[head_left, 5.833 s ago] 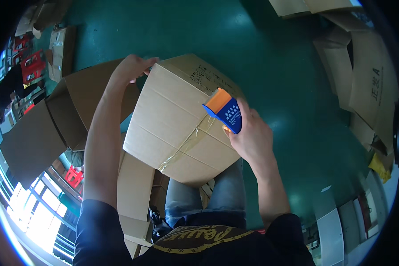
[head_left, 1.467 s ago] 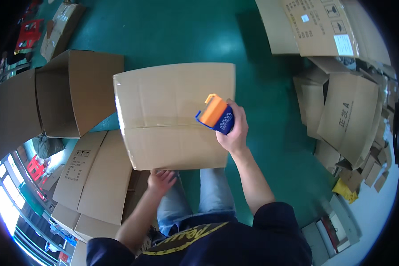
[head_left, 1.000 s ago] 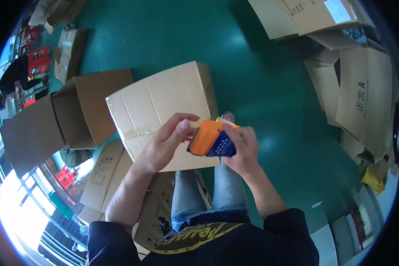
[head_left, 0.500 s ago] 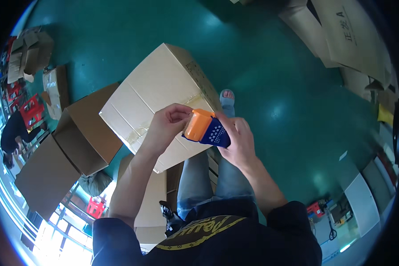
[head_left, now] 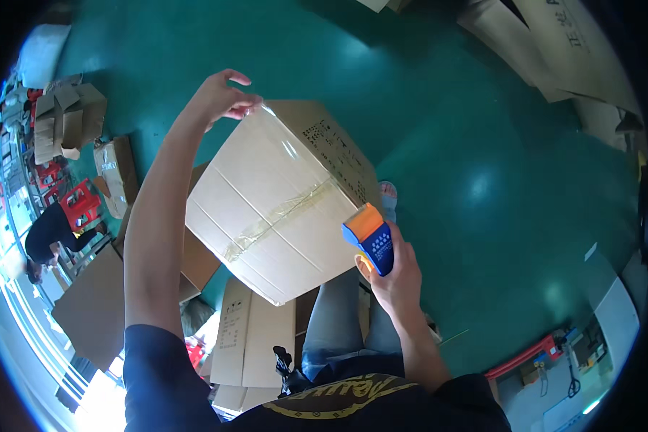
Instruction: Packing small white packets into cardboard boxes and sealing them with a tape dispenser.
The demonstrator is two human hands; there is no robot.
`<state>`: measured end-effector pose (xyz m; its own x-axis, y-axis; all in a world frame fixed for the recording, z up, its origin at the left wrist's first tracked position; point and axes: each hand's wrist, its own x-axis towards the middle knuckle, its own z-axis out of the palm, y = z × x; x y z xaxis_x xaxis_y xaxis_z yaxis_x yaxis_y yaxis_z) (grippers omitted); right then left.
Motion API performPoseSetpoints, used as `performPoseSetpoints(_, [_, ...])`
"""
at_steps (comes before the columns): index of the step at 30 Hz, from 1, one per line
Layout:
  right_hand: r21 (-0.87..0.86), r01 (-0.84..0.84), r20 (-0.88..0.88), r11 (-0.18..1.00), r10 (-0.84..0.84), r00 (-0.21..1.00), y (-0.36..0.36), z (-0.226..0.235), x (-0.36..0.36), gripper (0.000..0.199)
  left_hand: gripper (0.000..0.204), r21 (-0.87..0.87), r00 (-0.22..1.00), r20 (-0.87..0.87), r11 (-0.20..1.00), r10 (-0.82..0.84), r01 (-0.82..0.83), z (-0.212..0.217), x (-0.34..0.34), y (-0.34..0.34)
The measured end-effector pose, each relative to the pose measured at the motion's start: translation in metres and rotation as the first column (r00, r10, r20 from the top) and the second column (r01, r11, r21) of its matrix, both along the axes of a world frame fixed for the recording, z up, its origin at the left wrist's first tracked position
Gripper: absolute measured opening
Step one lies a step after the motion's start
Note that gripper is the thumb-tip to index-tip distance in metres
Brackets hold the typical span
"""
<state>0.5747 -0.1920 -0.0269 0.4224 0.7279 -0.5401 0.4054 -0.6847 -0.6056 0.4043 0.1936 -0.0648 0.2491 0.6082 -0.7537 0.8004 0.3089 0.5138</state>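
A large closed cardboard box (head_left: 259,187) stands in front of me, tilted in view, with a seam of old tape (head_left: 281,216) across its upper face. At the box's far left corner is my left hand (head_left: 222,99), its fingertips pinched on the end of a shiny strip of clear tape (head_left: 284,140) and one finger sticking out. The strip runs over the box near its far edge. My right hand (head_left: 397,279) is wrapped around a blue and orange tape dispenser (head_left: 371,241) beside the box's near right side. Whether the strip still joins the dispenser, I cannot tell.
Below the box lies another carton (head_left: 252,342). An opened carton (head_left: 90,306) and smaller boxes (head_left: 72,119) stand at the left. A person (head_left: 50,234) bends near a red stool (head_left: 81,204). Large flattened cardboard (head_left: 576,50) is at far right, on green floor (head_left: 453,137).
My left hand has moved from the dispenser up to the box's far left corner, with clear tape at its fingertips. The right hand and dispenser have shifted right and down.
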Motion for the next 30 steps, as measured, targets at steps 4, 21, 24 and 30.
performPoseSetpoints(4, [-0.038,0.072,0.024,0.997,-0.071,0.997,0.012,-0.011,0.002,0.076,0.051,0.008,0.996,-0.072,0.999,-0.051,0.052,-0.028,0.016,0.014])
performPoseSetpoints(21, [0.000,-0.039,0.025,0.999,0.039,0.999,0.028,-0.035,0.013,0.078,0.056,0.653,0.712,-0.679,0.294,-0.179,0.698,-0.073,0.042,-0.028])
performPoseSetpoints(24, [-0.014,-0.030,0.004,0.999,0.031,1.000,0.026,-0.033,0.023,0.078,0.045,0.715,0.625,-0.413,0.189,-0.663,0.673,-0.095,0.036,-0.076])
performPoseSetpoints(30, [-0.115,-0.178,0.008,0.977,0.180,0.984,-0.038,-0.038,0.053,0.076,0.046,0.537,0.524,-0.547,0.207,-0.653,0.818,-0.105,0.027,-0.082])
